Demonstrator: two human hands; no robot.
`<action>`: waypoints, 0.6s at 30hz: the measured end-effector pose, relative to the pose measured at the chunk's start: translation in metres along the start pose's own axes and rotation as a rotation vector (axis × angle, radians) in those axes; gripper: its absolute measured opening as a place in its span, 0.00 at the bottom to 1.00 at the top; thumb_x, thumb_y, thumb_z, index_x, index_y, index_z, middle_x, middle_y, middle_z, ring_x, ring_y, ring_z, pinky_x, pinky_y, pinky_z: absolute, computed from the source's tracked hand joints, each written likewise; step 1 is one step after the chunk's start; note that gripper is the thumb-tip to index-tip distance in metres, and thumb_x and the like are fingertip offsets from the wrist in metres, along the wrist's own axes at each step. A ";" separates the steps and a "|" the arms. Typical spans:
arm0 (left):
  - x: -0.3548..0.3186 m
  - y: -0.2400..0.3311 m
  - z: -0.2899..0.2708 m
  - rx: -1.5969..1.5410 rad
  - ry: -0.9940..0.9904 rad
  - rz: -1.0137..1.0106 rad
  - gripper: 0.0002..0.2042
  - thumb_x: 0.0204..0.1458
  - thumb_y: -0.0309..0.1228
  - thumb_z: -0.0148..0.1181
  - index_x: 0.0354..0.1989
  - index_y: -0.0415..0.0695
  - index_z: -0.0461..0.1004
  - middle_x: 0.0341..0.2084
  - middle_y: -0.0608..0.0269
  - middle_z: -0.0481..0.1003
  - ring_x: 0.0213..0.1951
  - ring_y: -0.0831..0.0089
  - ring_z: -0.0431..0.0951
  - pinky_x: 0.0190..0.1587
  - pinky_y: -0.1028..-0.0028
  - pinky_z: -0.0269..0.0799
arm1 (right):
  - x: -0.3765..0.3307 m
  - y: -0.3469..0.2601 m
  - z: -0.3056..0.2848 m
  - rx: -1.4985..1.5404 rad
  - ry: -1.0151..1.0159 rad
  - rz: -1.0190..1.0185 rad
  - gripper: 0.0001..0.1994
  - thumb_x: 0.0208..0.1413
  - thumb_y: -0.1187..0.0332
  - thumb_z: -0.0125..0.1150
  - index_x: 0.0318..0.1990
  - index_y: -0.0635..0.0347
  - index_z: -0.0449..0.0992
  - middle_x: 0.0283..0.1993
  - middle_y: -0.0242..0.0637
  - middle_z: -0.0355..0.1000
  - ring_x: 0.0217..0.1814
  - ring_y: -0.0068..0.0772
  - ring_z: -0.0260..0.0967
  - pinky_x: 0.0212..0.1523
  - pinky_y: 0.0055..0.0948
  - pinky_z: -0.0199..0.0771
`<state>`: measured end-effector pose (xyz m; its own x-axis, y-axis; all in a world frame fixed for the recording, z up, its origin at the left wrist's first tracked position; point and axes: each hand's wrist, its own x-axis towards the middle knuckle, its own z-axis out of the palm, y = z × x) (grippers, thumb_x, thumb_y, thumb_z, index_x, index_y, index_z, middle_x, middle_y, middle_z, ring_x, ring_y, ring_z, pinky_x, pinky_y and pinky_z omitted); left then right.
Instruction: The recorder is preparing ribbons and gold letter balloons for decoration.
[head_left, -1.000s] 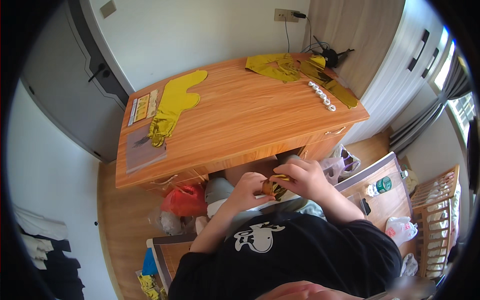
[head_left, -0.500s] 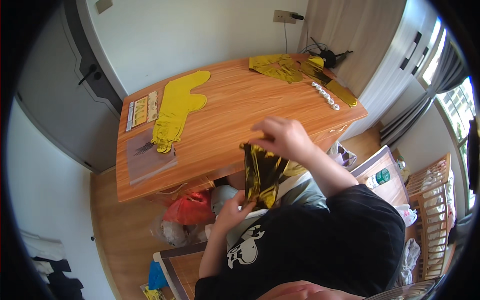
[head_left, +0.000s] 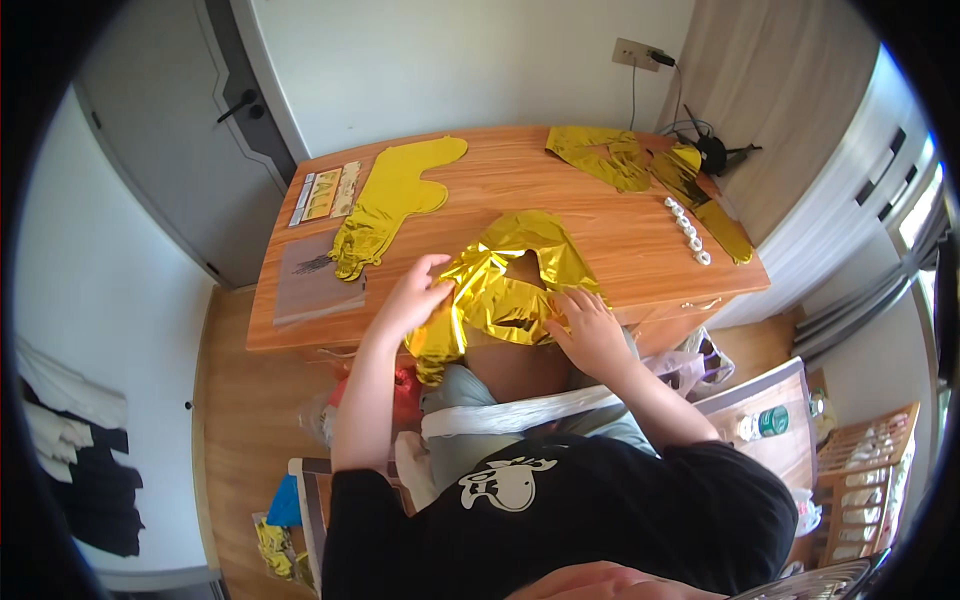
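A crumpled gold foil balloon (head_left: 500,285), ring-shaped with a hole in the middle, lies spread over the near edge of the wooden table (head_left: 580,225), part of it hanging off toward me. My left hand (head_left: 418,292) presses flat on its left side. On its right lower part rests my right hand (head_left: 590,330), fingers spread. Neither hand grips it.
A flat yellow foil balloon (head_left: 385,205) lies at the table's left, beside paper strips (head_left: 322,195) and a clear sheet (head_left: 310,280). More gold foil (head_left: 640,165) and a row of small white pieces (head_left: 686,228) sit far right. Bags and clutter lie on the floor below.
The gold balloon has gone from folded at my lap, lifted up, to spread open on the table edge. Both hands now lie flat on it.
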<state>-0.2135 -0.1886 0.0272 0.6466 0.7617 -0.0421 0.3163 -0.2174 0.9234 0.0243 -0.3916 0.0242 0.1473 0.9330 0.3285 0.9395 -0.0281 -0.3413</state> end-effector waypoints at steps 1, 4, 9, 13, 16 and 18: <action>0.015 -0.010 -0.002 0.149 0.063 0.122 0.23 0.60 0.31 0.59 0.62 0.40 0.65 0.39 0.53 0.80 0.36 0.74 0.78 0.37 0.73 0.72 | 0.000 0.016 0.000 0.006 -0.003 -0.018 0.20 0.60 0.57 0.59 0.55 0.60 0.72 0.55 0.49 0.72 0.63 0.52 0.65 0.65 0.48 0.63; 0.056 -0.033 -0.017 0.369 0.048 0.026 0.25 0.56 0.34 0.63 0.61 0.40 0.68 0.49 0.48 0.78 0.50 0.61 0.79 0.53 0.66 0.71 | 0.010 0.061 0.003 -0.023 -0.112 -0.035 0.23 0.61 0.55 0.58 0.58 0.59 0.71 0.63 0.46 0.68 0.66 0.54 0.62 0.67 0.53 0.59; 0.093 -0.011 -0.020 0.688 0.235 -0.145 0.21 0.54 0.34 0.63 0.56 0.42 0.71 0.49 0.51 0.77 0.52 0.57 0.77 0.52 0.62 0.73 | 0.073 0.138 0.010 -0.192 -0.135 -0.232 0.26 0.62 0.52 0.53 0.63 0.56 0.67 0.69 0.44 0.62 0.71 0.51 0.58 0.68 0.55 0.56; 0.089 -0.026 -0.024 0.777 0.487 -0.084 0.18 0.56 0.33 0.61 0.55 0.45 0.71 0.44 0.56 0.78 0.48 0.57 0.78 0.48 0.60 0.74 | 0.136 0.154 0.004 -0.180 -0.427 -0.188 0.29 0.63 0.51 0.51 0.67 0.56 0.62 0.72 0.43 0.59 0.74 0.49 0.54 0.71 0.55 0.52; 0.069 -0.022 -0.007 0.787 0.675 0.120 0.16 0.57 0.34 0.60 0.53 0.46 0.72 0.39 0.58 0.78 0.45 0.58 0.78 0.46 0.61 0.74 | 0.136 0.187 0.021 -0.168 -0.020 -0.274 0.29 0.63 0.53 0.51 0.68 0.57 0.60 0.70 0.44 0.61 0.71 0.48 0.57 0.68 0.54 0.54; 0.030 -0.020 0.015 0.718 0.745 0.323 0.13 0.57 0.31 0.60 0.49 0.45 0.73 0.37 0.58 0.77 0.44 0.58 0.78 0.44 0.61 0.74 | 0.128 0.181 0.021 -0.089 0.236 -0.403 0.28 0.60 0.59 0.56 0.66 0.58 0.63 0.65 0.44 0.66 0.67 0.51 0.61 0.64 0.53 0.59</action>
<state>-0.1905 -0.1705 0.0015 0.2645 0.7309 0.6292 0.6960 -0.5963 0.4001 0.2062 -0.2700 -0.0144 -0.1774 0.7690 0.6142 0.9576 0.2788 -0.0724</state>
